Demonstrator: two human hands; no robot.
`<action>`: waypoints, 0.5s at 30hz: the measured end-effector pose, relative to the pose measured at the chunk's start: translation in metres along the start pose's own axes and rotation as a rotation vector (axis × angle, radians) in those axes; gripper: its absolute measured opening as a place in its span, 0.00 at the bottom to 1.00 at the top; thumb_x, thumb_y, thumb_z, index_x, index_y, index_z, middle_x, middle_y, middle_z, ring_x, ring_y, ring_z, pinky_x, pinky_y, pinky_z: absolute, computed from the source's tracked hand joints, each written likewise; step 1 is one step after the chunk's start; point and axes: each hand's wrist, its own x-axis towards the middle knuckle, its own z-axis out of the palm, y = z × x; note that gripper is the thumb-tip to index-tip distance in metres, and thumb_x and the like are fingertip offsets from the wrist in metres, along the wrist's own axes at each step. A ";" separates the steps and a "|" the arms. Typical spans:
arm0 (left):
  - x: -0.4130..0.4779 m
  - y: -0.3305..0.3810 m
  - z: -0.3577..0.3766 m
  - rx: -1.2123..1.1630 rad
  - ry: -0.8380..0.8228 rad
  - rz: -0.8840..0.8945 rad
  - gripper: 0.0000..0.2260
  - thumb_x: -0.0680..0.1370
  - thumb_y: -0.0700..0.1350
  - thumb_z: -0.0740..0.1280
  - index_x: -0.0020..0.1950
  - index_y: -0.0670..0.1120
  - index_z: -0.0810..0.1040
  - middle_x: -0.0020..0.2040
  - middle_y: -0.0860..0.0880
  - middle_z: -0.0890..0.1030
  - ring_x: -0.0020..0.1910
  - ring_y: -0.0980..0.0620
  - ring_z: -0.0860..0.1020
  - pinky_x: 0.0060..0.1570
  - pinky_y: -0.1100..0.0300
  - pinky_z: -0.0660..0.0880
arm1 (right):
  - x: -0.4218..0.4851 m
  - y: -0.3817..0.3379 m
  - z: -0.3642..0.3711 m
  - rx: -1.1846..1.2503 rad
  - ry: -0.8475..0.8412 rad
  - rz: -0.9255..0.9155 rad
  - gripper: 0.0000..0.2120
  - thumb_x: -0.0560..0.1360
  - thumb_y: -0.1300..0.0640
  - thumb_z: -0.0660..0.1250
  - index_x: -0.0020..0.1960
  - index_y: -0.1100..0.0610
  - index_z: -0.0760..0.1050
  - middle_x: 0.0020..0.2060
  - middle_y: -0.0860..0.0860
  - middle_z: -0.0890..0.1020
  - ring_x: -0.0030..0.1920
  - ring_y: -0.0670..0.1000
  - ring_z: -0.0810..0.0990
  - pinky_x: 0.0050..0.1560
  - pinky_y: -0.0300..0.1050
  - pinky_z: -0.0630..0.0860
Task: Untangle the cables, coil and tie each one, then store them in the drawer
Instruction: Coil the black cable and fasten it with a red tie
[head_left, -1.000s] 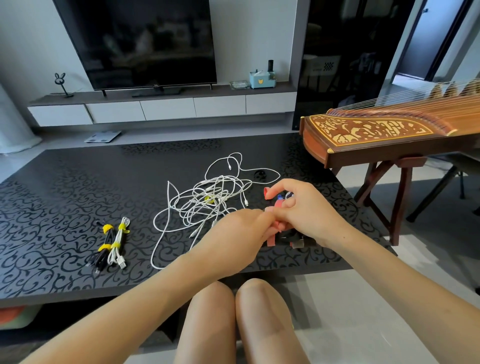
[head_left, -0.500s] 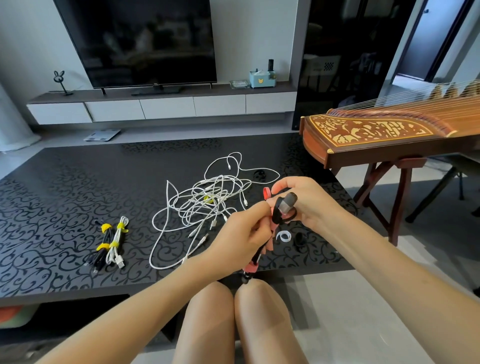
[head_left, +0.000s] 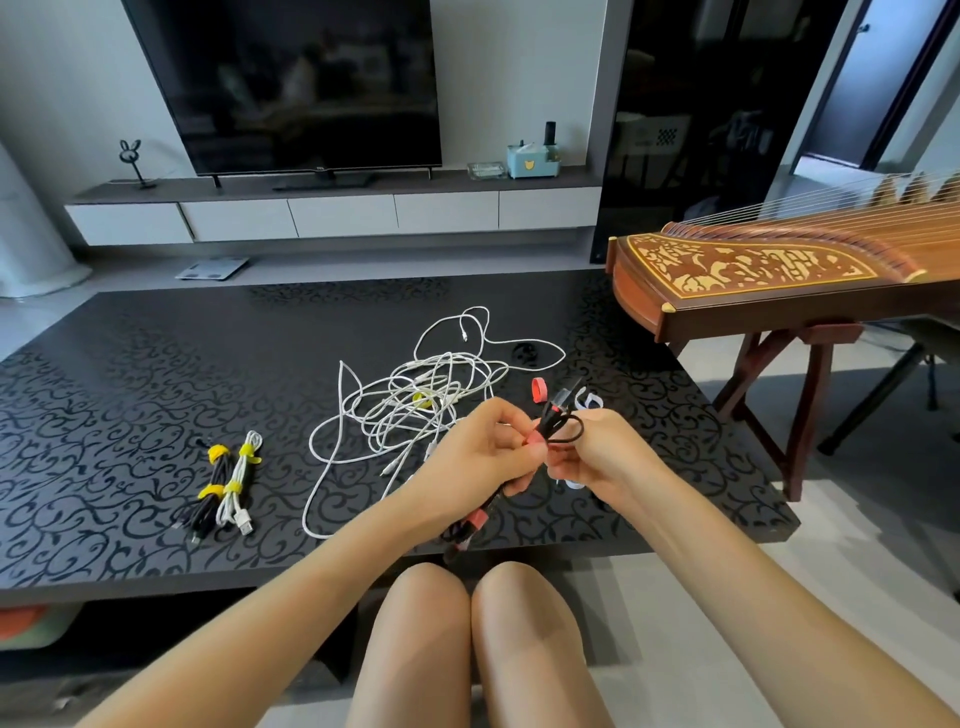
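The left hand (head_left: 475, 460) and right hand (head_left: 605, 457) each pinched the black cable (head_left: 560, 425), seemingly bundled, over the table's (head_left: 156, 364) five o'clock edge. The white tangle (head_left: 415, 400) lay at their ten o'clock.

We read this as home living room. Large black flat-screen television (head_left: 291, 78) stands on long low media console with white drawer fronts (head_left: 343, 215). Low black worktop with swirling scroll pattern (head_left: 130, 374) sits before it. Brown wooden stringed zither with gold inlay (head_left: 753, 270) rests on wooden stand at right. We note pale blue tissue box (head_left: 527, 161), small black rabbit-eared ornament (head_left: 131, 161), flat grey bathroom scale on floor (head_left: 212, 267).
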 end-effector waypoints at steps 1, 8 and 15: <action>0.000 0.000 -0.001 0.018 0.017 0.001 0.02 0.79 0.39 0.64 0.47 0.43 0.72 0.32 0.49 0.78 0.30 0.51 0.74 0.35 0.60 0.71 | -0.001 0.001 -0.002 -0.001 -0.027 -0.005 0.11 0.75 0.71 0.59 0.38 0.64 0.78 0.24 0.53 0.77 0.22 0.44 0.73 0.23 0.36 0.72; 0.003 0.014 -0.022 -0.040 0.193 0.017 0.05 0.79 0.38 0.63 0.44 0.42 0.76 0.35 0.48 0.83 0.30 0.54 0.78 0.34 0.60 0.76 | -0.016 0.021 -0.013 0.016 -0.264 -0.159 0.13 0.75 0.53 0.66 0.47 0.63 0.82 0.32 0.50 0.78 0.31 0.45 0.74 0.34 0.37 0.75; 0.002 0.020 -0.020 -0.466 0.092 -0.074 0.07 0.79 0.36 0.61 0.44 0.37 0.76 0.34 0.45 0.78 0.28 0.54 0.73 0.29 0.65 0.72 | -0.023 0.019 -0.011 -0.446 0.053 -0.546 0.11 0.76 0.55 0.67 0.37 0.49 0.82 0.41 0.44 0.80 0.47 0.42 0.76 0.46 0.38 0.71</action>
